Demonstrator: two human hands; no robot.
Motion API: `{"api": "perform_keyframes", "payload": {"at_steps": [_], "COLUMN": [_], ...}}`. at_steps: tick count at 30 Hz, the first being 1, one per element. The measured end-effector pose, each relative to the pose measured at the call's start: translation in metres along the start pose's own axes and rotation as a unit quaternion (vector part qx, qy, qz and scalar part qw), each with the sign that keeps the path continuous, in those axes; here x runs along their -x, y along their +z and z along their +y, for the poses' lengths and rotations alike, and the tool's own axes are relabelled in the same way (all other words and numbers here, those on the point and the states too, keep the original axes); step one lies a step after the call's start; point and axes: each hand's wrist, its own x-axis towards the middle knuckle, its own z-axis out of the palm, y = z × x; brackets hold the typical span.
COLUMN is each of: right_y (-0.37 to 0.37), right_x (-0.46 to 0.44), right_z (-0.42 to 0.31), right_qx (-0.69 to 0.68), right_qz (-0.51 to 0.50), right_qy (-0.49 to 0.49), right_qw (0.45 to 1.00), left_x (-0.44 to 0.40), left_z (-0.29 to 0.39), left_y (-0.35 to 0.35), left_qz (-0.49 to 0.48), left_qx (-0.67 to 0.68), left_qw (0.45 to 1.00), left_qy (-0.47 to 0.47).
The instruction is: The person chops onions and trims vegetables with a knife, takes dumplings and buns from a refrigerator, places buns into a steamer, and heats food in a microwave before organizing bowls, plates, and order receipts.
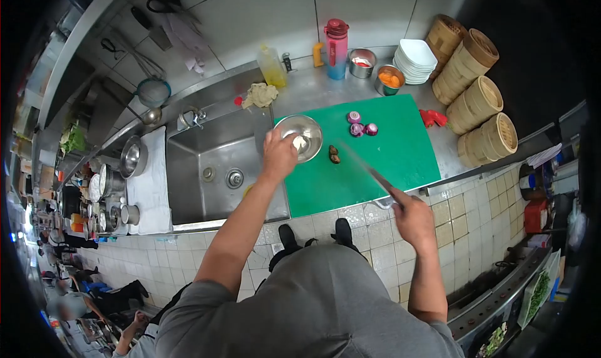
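Note:
My left hand (278, 154) is at the left rim of a metal bowl (312, 125), its fingers reaching over the inside, close to some white pieces (300, 142). In my right hand (413, 220) is the handle of a knife (382, 181), whose blade points up and left over the green cutting board (400, 151). Just right of the bowl lie small brown pieces (334, 154). Farther back on the board sit several cut purple onion pieces (356, 129). Whether my left fingers grip the rim or a white piece is hard to tell.
A sink (213, 148) lies left of the board. Behind stand a pink and blue bottle (337, 51), two metal containers, stacked white plates (416, 59) and bamboo steamers (472, 107). Red peppers (433, 117) lie at the right edge. Other people are at the far lower left.

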Motion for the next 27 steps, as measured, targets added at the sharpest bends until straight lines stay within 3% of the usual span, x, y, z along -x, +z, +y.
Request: {"api": "perform_keyframes", "payload": {"at_steps": [1, 3, 5, 6, 8, 13, 15, 16, 17, 19, 20, 22, 23, 25, 27], "right_y": [0.0, 0.005, 0.025, 0.039, 0.047, 0.061, 0.071, 0.09, 0.095, 0.101, 0.107, 0.11, 0.11, 0.104, 0.097], "right_x": [0.011, 0.028, 0.039, 0.044, 0.051, 0.051, 0.046, 0.042, 0.041, 0.032, 0.028, 0.026, 0.023, 0.02, 0.02], "right_z": [0.017, 0.041, 0.062, 0.072, 0.077, 0.088, 0.097, 0.107, 0.109, 0.111, 0.112, 0.111, 0.108, 0.102, 0.094], "right_qx": [-0.073, -0.145, -0.193, -0.188, -0.199, -0.239, -0.245, -0.247, -0.249, -0.212, -0.164, -0.117, -0.073, -0.028, -0.046], "right_qz": [0.007, 0.013, 0.017, 0.041, 0.02, -0.04, -0.053, -0.055, -0.061, -0.105, -0.124, -0.15, -0.164, -0.181, -0.188], "right_qy": [0.05, 0.101, 0.19, 0.17, 0.173, 0.141, 0.146, 0.107, 0.066, 0.056, 0.03, 0.0, 0.002, 0.0, -0.014], "right_qw": [0.996, 0.984, 0.963, 0.967, 0.964, 0.96, 0.957, 0.961, 0.964, 0.97, 0.978, 0.982, 0.984, 0.983, 0.981], "left_x": [0.006, 0.024, 0.038, 0.038, 0.035, 0.021, 0.028, 0.031, 0.04, 0.051, 0.056, 0.067, 0.07, 0.079, 0.088], "left_z": [0.005, 0.021, 0.061, 0.07, 0.072, 0.065, 0.072, 0.077, 0.071, 0.066, 0.067, 0.074, 0.079, 0.086, 0.095], "left_y": [0.012, 0.042, 0.064, 0.077, 0.111, 0.139, 0.127, 0.115, 0.124, 0.133, 0.133, 0.131, 0.126, 0.123, 0.128], "left_qz": [-0.003, -0.174, -0.174, -0.174, -0.043, -0.052, -0.198, -0.326, -0.327, -0.284, -0.282, -0.049, -0.048, -0.099, -0.053], "left_qx": [0.001, 0.136, 0.121, 0.121, 0.087, 0.034, 0.277, 0.385, 0.384, 0.233, 0.232, 0.121, 0.119, 0.222, 0.22], "left_qw": [1.0, 0.975, 0.977, 0.977, 0.994, 0.998, 0.934, 0.836, 0.835, 0.925, 0.925, 0.991, 0.992, 0.964, 0.969], "left_qy": [0.0, 0.039, 0.019, 0.018, 0.046, -0.006, -0.108, -0.216, -0.222, -0.096, -0.104, 0.004, -0.002, -0.109, -0.103]}}
